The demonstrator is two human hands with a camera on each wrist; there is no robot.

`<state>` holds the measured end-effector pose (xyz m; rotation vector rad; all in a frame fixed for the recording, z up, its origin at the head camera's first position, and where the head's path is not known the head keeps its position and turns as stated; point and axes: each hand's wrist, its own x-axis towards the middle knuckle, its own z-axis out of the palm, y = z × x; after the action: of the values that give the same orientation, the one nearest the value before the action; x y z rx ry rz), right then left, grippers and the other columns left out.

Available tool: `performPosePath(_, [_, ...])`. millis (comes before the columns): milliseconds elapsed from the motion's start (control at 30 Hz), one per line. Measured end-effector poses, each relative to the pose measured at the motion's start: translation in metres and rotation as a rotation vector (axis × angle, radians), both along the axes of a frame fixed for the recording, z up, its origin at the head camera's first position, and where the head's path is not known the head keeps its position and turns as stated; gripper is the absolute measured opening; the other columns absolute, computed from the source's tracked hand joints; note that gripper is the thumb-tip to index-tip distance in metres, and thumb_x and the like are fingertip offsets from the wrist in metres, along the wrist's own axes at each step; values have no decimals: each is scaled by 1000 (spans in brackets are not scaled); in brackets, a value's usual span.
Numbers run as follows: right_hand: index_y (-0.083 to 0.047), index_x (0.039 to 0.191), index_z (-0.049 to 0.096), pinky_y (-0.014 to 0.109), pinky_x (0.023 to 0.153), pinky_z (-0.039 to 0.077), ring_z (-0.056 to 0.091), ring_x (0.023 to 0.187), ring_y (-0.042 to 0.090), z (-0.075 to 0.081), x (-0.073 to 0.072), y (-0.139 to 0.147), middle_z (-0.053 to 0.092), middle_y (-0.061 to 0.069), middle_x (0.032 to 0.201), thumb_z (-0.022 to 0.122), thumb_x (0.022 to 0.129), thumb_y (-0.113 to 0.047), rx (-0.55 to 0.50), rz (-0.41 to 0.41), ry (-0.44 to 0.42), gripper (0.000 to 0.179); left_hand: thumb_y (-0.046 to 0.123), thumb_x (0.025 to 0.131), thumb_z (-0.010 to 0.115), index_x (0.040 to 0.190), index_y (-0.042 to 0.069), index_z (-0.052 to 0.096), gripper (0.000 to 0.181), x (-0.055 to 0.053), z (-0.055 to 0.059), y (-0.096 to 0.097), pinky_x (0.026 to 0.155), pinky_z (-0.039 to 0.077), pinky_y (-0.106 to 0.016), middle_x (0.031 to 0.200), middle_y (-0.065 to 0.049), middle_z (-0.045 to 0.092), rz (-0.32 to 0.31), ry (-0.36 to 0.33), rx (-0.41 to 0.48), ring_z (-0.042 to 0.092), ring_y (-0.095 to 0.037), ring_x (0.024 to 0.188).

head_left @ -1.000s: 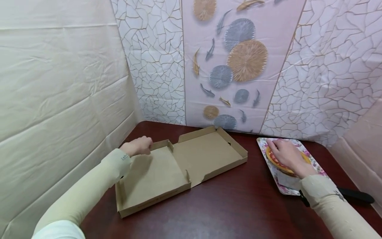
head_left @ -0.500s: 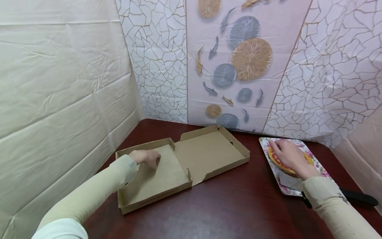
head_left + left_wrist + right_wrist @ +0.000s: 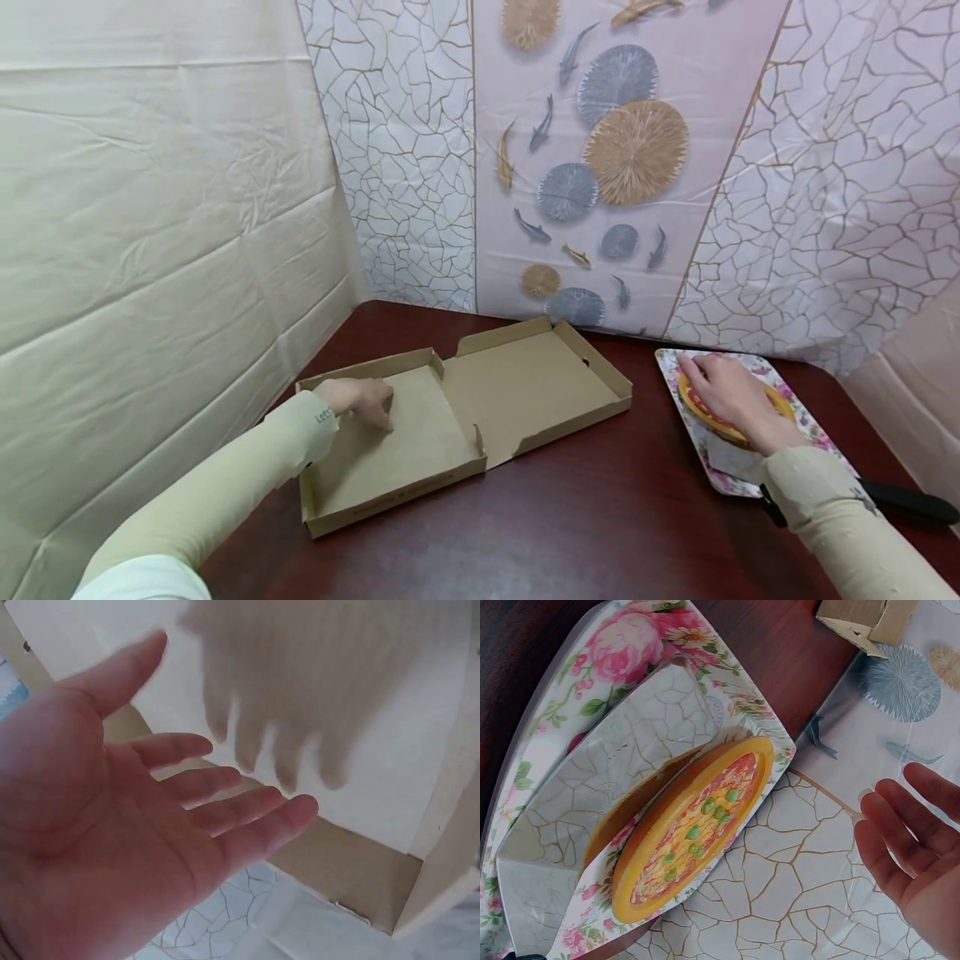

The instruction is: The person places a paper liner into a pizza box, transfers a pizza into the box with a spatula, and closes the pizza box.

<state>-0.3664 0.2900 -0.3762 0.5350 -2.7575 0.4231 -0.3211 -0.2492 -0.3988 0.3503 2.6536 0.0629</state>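
My left hand (image 3: 360, 402) hovers over the bare base of an unfolded cardboard pizza box (image 3: 396, 493). The left wrist view shows this hand (image 3: 172, 802) holding nothing, fingers extended, thumb apart, its shadow on the box's inner surface. On the right, my right hand (image 3: 729, 393) hangs above a small round pizza (image 3: 692, 406) on a flowered tray (image 3: 678, 429). In the right wrist view the pizza (image 3: 697, 832) has a thick yellow rim, red topping and green bits. Relaxed fingers of the right hand (image 3: 922, 840) stay apart from it. A broad shiny metal blade (image 3: 607, 765) lies beside the pizza.
The box's open lid (image 3: 532, 375) reaches toward the back wall cloth (image 3: 637, 167). A black handle (image 3: 907, 502) sticks out past the tray's right side. Dark red table (image 3: 577, 525) stretches between box and tray. A cream cloth wall (image 3: 150, 250) stands at left.
My left hand has come from the box's far left wall inward over its base, then drawn slightly back to the left. The right hand holds its place above the pizza.
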Motion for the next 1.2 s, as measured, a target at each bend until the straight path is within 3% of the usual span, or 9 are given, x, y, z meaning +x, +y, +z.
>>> performPosePath(100, [-14,61,49,32,60,37,44,49,14,0,-1,0,48,-2,51,32,105,-38,7,4,7,52,39,80,77,129,-2,47,71,4,2,-1,104,42,-49,142,-26,42,54,-49,29,43,-40,131])
performPosePath(233, [-15,60,48,34,60,37,44,50,13,1,-2,0,48,-3,51,33,105,-38,13,11,30,52,43,72,82,150,-2,22,108,12,2,0,114,29,-53,157,-29,15,86,-82,18,19,-44,145])
performPosePath(500, [-15,61,48,32,59,37,44,47,14,3,0,-2,47,-3,48,32,104,-40,-2,4,-9,53,52,64,84,149,0,22,118,13,-2,-1,114,26,-56,155,-29,18,92,-53,-2,22,-47,143])
performPosePath(633, [-14,60,47,30,57,35,43,47,14,2,1,0,47,-3,48,32,104,-40,-2,7,3,53,69,54,80,148,2,23,128,0,-26,-14,111,31,-57,149,-28,26,23,10,-51,32,-47,136])
performPosePath(700, [-14,60,47,30,57,35,42,47,14,2,2,2,47,-3,49,32,104,-39,1,4,19,53,72,52,79,147,2,23,130,0,-27,-12,109,34,-55,143,-27,31,-8,30,-78,37,-44,132])
performPosePath(833, [-14,60,47,30,57,35,43,47,14,2,5,6,47,-2,49,32,105,-39,-6,-6,12,53,63,57,83,148,2,23,125,10,-8,2,110,33,-55,147,-27,29,9,13,-74,35,-45,135])
performPosePath(933, [-13,61,47,30,55,34,43,46,16,3,7,5,47,-1,49,32,104,-39,-23,-15,-20,52,56,64,83,150,1,19,121,16,4,11,113,25,-60,154,-31,18,43,-20,-27,23,-53,140])
performPosePath(1067, [-13,62,46,29,53,33,41,45,16,5,5,2,46,-1,49,33,104,-39,-37,-6,-32,52,52,69,81,152,0,13,120,20,7,13,115,18,-62,157,-31,8,74,-53,-5,10,-54,143])
performPosePath(1200, [-14,61,47,30,57,35,42,47,15,6,2,3,46,-1,50,35,104,-38,-19,4,6,51,55,66,82,151,-1,21,118,22,0,12,114,27,-55,152,-30,25,49,-15,-36,26,-46,141])
